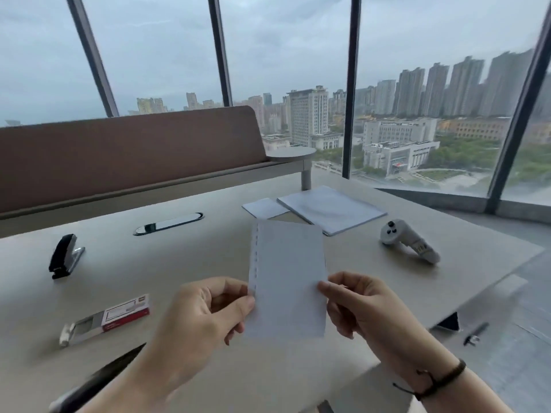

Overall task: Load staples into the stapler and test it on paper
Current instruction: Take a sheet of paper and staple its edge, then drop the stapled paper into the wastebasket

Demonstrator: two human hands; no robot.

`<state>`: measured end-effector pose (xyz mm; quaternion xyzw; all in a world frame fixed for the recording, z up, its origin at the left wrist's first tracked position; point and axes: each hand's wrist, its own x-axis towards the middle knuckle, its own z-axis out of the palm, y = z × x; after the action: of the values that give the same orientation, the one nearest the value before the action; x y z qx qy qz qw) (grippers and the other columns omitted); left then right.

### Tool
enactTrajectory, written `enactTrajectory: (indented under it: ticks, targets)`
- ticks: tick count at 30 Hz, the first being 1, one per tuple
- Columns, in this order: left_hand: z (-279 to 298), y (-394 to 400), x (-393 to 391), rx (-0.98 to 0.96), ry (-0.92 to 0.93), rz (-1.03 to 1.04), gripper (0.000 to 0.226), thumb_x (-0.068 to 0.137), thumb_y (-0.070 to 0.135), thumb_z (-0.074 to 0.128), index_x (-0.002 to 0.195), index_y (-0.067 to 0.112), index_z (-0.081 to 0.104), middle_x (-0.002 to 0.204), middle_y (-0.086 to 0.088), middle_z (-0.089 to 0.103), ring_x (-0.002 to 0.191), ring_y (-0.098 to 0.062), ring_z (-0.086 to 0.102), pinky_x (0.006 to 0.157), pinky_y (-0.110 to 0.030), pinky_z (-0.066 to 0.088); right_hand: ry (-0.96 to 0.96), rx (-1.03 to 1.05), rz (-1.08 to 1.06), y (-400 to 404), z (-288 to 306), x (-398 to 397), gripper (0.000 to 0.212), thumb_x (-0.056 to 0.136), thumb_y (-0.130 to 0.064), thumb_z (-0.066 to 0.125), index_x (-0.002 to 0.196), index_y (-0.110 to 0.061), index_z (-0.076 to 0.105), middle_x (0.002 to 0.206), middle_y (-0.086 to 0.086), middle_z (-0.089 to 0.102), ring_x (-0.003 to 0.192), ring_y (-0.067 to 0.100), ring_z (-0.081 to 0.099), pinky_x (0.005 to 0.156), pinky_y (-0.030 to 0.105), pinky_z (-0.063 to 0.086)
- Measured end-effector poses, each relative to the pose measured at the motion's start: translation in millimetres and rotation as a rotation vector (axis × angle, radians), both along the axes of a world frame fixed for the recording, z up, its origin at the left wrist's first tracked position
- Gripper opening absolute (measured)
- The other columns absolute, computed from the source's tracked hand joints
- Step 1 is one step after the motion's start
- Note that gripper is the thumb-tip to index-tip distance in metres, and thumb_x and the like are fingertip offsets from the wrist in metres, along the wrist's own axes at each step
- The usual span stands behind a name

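A small rectangular sheet of paper, thin, matte and pale, stands upright above the near edge of the smooth beige desk, with a column of small perforations or staples down its left margin; which it is I cannot tell. The left hand pinches the sheet's lower left edge between thumb and curled forefinger, the other fingers folded behind. The right hand pinches the lower right edge the same way, thumb tip in front, and a dark cord bracelet rings that wrist.

Well left of the paper, the black and silver stapler sits on the desk, untouched. Below it, left of the paper, lies a red and white cardboard staple box with its inner tray slid out. Behind the paper lie a flat white pad and a smaller loose sheet. To the paper's right rests a white plastic controller.
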<state>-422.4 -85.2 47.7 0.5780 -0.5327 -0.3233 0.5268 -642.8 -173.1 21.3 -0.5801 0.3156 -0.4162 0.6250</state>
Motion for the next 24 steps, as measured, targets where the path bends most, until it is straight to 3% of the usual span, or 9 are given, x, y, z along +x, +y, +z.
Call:
enactTrajectory:
  ticks: [3, 6, 8, 11, 15, 19, 21, 24]
  targets:
    - [-8.2, -13.6, -62.0, -0.033, -0.129, -0.162, 0.006, 0.076, 0.020, 0.078, 0.076, 0.025, 0.078, 0.051, -0.006, 0.063, 0.047, -0.014, 0.051, 0.046, -0.022, 0.041, -0.041, 0.032, -0.101, 3.9, -11.6, -69.9, 0.018, 0.087, -0.023, 0.065, 0.071, -0.014, 0.065, 0.049, 0.008, 0.055, 0.039, 0.018, 0.040, 0.037, 0.018, 0.031]
    - [-28.3, -28.6, -134.7, -0.069, -0.196, -0.287, 0.009, 0.076, 0.024, 0.078, 0.074, 0.033, 0.077, 0.055, -0.005, 0.066, 0.047, -0.009, 0.052, 0.047, -0.018, 0.041, -0.114, 0.082, -0.229, 10.9, -36.3, -148.1, 0.018, 0.083, -0.026, 0.064, 0.068, -0.015, 0.065, 0.051, 0.010, 0.056, 0.039, 0.018, 0.044, 0.037, 0.020, 0.036]
    - [-46.0, -35.3, -184.7, -0.062, -0.229, -0.387, 0.005, 0.073, 0.032, 0.075, 0.077, 0.034, 0.076, 0.058, -0.002, 0.068, 0.048, -0.009, 0.051, 0.050, -0.020, 0.039, -0.132, 0.143, -0.324, 18.0, -62.9, -199.4, 0.019, 0.081, -0.025, 0.065, 0.065, -0.016, 0.062, 0.051, 0.009, 0.055, 0.040, 0.017, 0.043, 0.039, 0.021, 0.035]
    - [-79.7, -42.1, -255.6, -0.032, -0.296, -0.534, 0.008, 0.082, 0.027, 0.074, 0.075, 0.029, 0.075, 0.055, 0.010, 0.064, 0.045, -0.004, 0.045, 0.046, -0.017, 0.037, -0.140, 0.272, -0.439, 31.3, -112.2, -268.8, 0.016, 0.080, -0.022, 0.067, 0.067, -0.014, 0.062, 0.057, 0.007, 0.052, 0.044, 0.016, 0.041, 0.043, 0.023, 0.034]
    - [-142.4, -65.1, -333.4, 0.131, -0.366, -0.623, 0.015, 0.087, 0.024, 0.069, 0.074, 0.023, 0.074, 0.061, 0.008, 0.068, 0.046, -0.001, 0.046, 0.048, -0.013, 0.038, -0.122, 0.460, -0.565, 46.6, -187.3, -333.0, 0.010, 0.083, -0.014, 0.068, 0.073, -0.012, 0.067, 0.064, 0.005, 0.057, 0.053, 0.014, 0.047, 0.047, 0.023, 0.037]
    - [-229.7, -107.9, -376.4, 0.417, -0.424, -0.601, 0.014, 0.088, 0.027, 0.068, 0.075, 0.023, 0.074, 0.062, 0.012, 0.070, 0.054, 0.001, 0.057, 0.056, -0.017, 0.046, -0.037, 0.603, -0.636, 44.8, -268.0, -363.4, 0.016, 0.091, -0.006, 0.063, 0.101, -0.007, 0.075, 0.083, 0.004, 0.072, 0.059, 0.012, 0.056, 0.052, 0.024, 0.038]
    - [-268.4, -123.9, -384.3, 0.539, -0.431, -0.596, 0.012, 0.086, 0.026, 0.067, 0.076, 0.024, 0.072, 0.069, 0.009, 0.072, 0.055, -0.007, 0.059, 0.058, -0.023, 0.047, 0.058, 0.684, -0.706, 35.6, -312.3, -372.3, 0.015, 0.092, -0.004, 0.061, 0.098, -0.004, 0.074, 0.078, 0.007, 0.068, 0.053, 0.014, 0.050, 0.048, 0.024, 0.031]
    - [-312.7, -139.5, -383.9, 0.618, -0.512, -0.570, 0.011, 0.087, 0.024, 0.065, 0.077, 0.026, 0.071, 0.076, 0.006, 0.074, 0.057, -0.008, 0.058, 0.059, -0.022, 0.045, 0.213, 0.784, -0.800, 12.4, -375.5, -384.5, 0.007, 0.086, -0.005, 0.061, 0.088, -0.006, 0.068, 0.075, 0.014, 0.057, 0.056, 0.020, 0.045, 0.046, 0.023, 0.028]
